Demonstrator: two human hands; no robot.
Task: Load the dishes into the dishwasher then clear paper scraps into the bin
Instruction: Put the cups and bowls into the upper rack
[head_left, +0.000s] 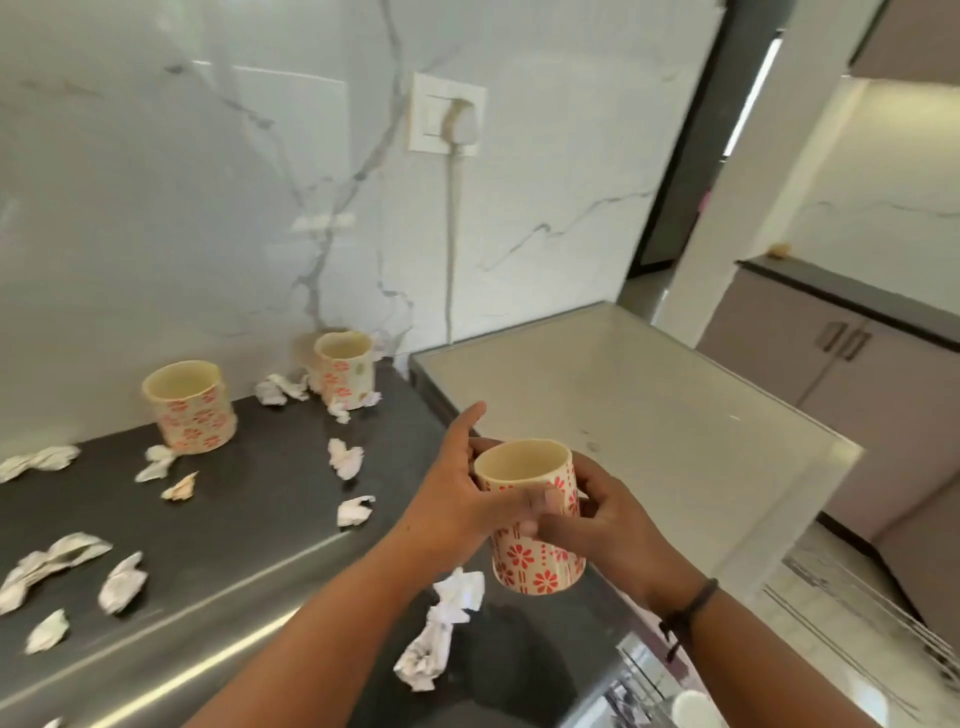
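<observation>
Mug (535, 525) held upright above counter edge (218, 566), my left hand (457, 499) wrapped round its side, right hand (608, 519) pinching the far side. Risk: glazed wall slips during handover toward dishwasher rack (857, 613), low right; mug drops onto counter.

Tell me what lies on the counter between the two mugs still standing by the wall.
Head view: crumpled paper scraps lie between the near mug and the far mug.

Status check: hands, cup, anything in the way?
Left hand and right hand both grip cream red-flowered cup, lifted off dark counter. Two matching cups remain. Crumpled paper scraps beneath.
</observation>
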